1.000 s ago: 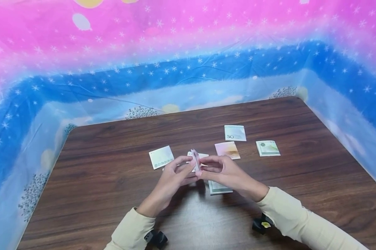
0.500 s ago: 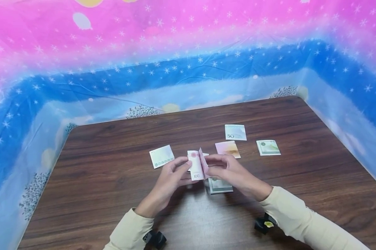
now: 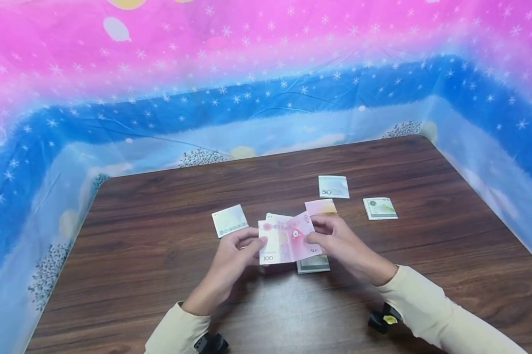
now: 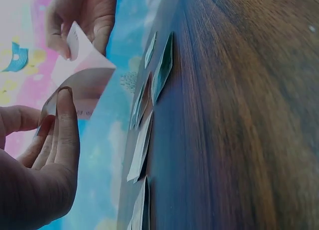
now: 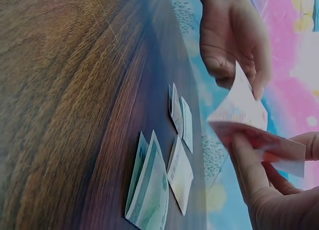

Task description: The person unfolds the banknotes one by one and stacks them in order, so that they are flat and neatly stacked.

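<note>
A pink 100 banknote [image 3: 276,246] is held up over the table, spread out with a fold line across its middle. My left hand [image 3: 230,258] pinches its left end between thumb and fingers. At its right end my right hand [image 3: 347,250] grips it the same way. Both wrist views show the banknote [image 4: 92,85] bent at the crease and raised off the tabletop. Partly covered by it are a pale folded note [image 3: 272,216] behind and a green folded note [image 3: 313,264] below.
On the brown wooden table [image 3: 151,255] lie more folded notes: a pale one [image 3: 229,221] at left, a pink-orange one [image 3: 320,206] beside the right hand, a 50 note [image 3: 334,187] farther back and a green one [image 3: 380,209] at right. A patterned cloth [image 3: 230,98] surrounds the table.
The pink banknote was folded and seen edge-on between both hands; it has opened out flat. The hands have moved apart, left hand leftward and right hand rightward.
</note>
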Available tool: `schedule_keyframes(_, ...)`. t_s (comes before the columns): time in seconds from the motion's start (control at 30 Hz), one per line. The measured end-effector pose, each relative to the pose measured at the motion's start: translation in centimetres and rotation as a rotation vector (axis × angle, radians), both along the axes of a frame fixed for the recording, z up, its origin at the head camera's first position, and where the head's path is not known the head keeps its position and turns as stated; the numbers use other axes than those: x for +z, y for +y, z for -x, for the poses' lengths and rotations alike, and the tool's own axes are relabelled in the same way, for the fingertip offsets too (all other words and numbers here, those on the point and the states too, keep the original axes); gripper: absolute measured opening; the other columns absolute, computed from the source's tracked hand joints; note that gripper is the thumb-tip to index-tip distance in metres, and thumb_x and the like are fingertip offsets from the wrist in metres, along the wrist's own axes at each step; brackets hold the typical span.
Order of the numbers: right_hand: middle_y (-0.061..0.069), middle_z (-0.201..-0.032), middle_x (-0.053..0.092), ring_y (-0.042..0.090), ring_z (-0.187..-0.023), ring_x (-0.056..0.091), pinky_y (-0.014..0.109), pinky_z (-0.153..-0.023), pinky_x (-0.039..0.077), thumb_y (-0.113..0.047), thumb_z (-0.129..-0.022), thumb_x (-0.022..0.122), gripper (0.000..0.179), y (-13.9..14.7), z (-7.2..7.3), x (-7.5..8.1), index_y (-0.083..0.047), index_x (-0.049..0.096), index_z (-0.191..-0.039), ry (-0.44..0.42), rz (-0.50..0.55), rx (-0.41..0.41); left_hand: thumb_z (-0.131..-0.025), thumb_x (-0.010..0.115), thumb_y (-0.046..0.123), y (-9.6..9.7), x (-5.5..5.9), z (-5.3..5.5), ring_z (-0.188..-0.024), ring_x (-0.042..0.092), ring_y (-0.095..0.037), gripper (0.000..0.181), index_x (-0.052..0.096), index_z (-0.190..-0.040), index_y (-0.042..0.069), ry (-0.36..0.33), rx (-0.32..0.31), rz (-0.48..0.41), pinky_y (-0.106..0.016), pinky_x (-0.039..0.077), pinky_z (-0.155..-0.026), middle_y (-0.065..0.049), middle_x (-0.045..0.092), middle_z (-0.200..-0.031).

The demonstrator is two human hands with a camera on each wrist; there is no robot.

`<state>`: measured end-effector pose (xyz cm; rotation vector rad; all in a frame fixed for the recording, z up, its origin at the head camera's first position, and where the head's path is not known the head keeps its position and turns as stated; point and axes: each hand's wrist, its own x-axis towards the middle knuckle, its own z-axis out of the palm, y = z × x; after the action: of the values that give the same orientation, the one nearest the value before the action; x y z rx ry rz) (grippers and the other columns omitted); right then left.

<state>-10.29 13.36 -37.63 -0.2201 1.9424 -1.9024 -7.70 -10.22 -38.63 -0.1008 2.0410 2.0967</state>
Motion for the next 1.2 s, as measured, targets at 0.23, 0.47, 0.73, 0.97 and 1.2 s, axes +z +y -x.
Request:
schedule_keyframes(0.23, 0.015, -0.104, 0.069, 0.016, -0.086, 0.067, 0.028, -0.073, 0.06, 0.0, -0.09, 0.064, 0.039, 0.7, -0.1, -0.3, 0.012, 0.058, -0.127, 0.042, -0.063, -0.012, -0.088, 0.074, 0.004, -0.8, 0.2, -0.6, -0.075, 0.07, -0.016, 0.031, 0.065, -0.115, -0.007, -0.017, 0.009, 0.034, -0.033, 0.06, -0.068, -0.013, 0.074, -0.089)
schedule_keyframes(0.47, 0.019, -0.109, 0.07, 0.016, -0.084, 0.069, 0.028, -0.073, 0.06, -0.001, -0.088, 0.069, 0.043, 1.4, -0.2, -0.6, 0.014, 0.059, -0.127, 0.055, -0.116, -0.017, -0.086, 0.074, -0.002, -1.8, 0.1, -1.1, -0.075, 0.072, -0.021, 0.047, 0.059, -0.13, -0.001, 0.016, -0.043, 0.073, -0.038, 0.062, -0.068, -0.017, 0.074, -0.088)
schedule_keyframes(0.73, 0.016, -0.102, 0.074, 0.019, -0.08, 0.071, 0.034, -0.071, 0.061, -0.005, -0.087, 0.073, 0.035, 2.2, -0.4, -0.8, 0.009, 0.063, -0.117, 0.005, -0.175, 0.008, -0.086, 0.074, -0.002, -2.8, -0.1, -1.8, -0.071, 0.072, -0.025, 0.05, 0.057, -0.132, -0.002, 0.029, -0.119, 0.139, -0.039, 0.062, -0.064, -0.017, 0.073, -0.081)
schedule_keyframes(0.97, 0.007, -0.078, 0.068, 0.013, -0.066, 0.062, 0.027, -0.06, 0.055, -0.007, -0.082, 0.08, 0.025, 2.5, -0.9, -1.6, 0.005, 0.068, -0.101, 0.107, -0.251, 0.11, -0.087, 0.072, -0.004, -3.4, -0.3, -2.5, -0.07, 0.071, -0.023, 0.045, 0.054, -0.127, -0.004, 0.012, -0.258, 0.164, -0.039, 0.062, -0.062, -0.015, 0.071, -0.08)
schedule_keyframes(1.2, 0.001, -0.07, 0.06, 0.009, -0.057, 0.058, 0.024, -0.051, 0.051, -0.006, -0.081, 0.083, 0.024, 2.6, -1.4, -2.3, 0.004, 0.07, -0.099, 0.195, -0.336, 0.209, -0.086, 0.072, -0.007, -3.9, -0.3, -3.0, -0.071, 0.073, -0.026, 0.041, 0.053, -0.122, -0.006, 0.014, -0.4, 0.166, -0.04, 0.062, -0.059, -0.017, 0.073, -0.085)
